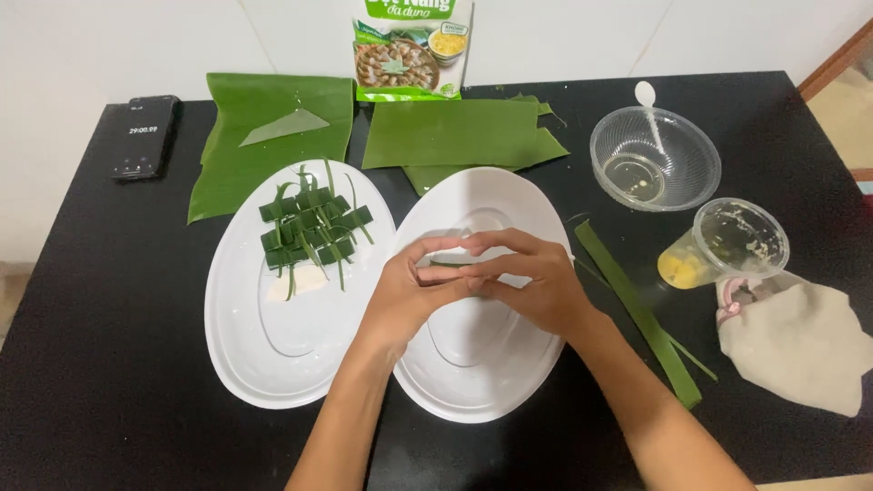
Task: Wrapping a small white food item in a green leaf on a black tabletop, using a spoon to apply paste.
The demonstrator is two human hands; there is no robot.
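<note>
My left hand (411, 289) and my right hand (532, 277) meet fingertip to fingertip over the right white oval plate (482, 382). Between the fingers shows a small green leaf piece (448, 263), mostly hidden by both hands. On the left white oval plate (238, 350) lie several small parcels wrapped in green leaf (309, 229), with a pale dough piece (302, 280) beside them.
Banana leaf sheets (238, 150) (455, 132) lie at the back, a printed food packet (409, 47) against the wall. A phone (143, 136) sits far left. Right: clear bowl with spoon (655, 159), tipped plastic cup with yellow filling (723, 245), leaf strip (637, 314), beige dough lump (800, 341).
</note>
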